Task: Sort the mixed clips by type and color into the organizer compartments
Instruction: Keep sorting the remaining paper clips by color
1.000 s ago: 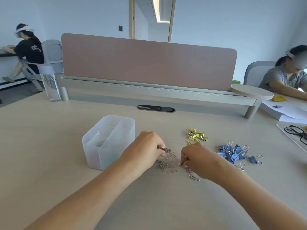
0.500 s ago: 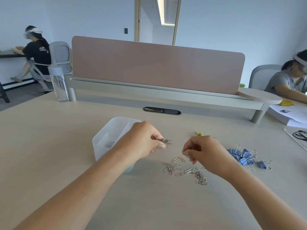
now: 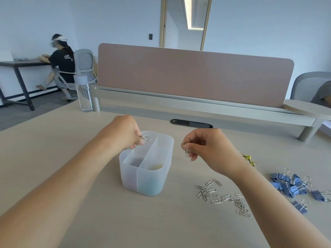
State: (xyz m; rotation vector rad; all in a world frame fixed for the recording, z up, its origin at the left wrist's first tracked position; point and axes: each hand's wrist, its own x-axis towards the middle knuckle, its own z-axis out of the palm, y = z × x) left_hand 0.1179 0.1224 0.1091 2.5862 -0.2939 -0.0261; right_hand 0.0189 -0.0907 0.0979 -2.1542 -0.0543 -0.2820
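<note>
A translucent white organizer [image 3: 161,183] with dividers stands on the desk in front of me. My left hand [image 3: 123,133] hovers over its back left corner, shut on a bunch of silver paper clips [image 3: 146,138]. My right hand [image 3: 206,145] is raised just right of the organizer, pinching a few silver paper clips [image 3: 186,149]. More silver paper clips [image 3: 223,197] lie scattered on the desk to the right. Blue binder clips [image 3: 292,185] sit in a pile further right. Yellow binder clips [image 3: 249,159] show partly behind my right wrist.
A clear water bottle [image 3: 83,93] stands at the back left by the pink desk divider [image 3: 193,76]. A cable port [image 3: 190,123] is set into the desk behind the organizer. One person sits at a far table on the left; another is at the right edge.
Both hands have lifted off the desk with paper clips and moved left toward the organizer; my left hand is now over it. My view has shifted left.
</note>
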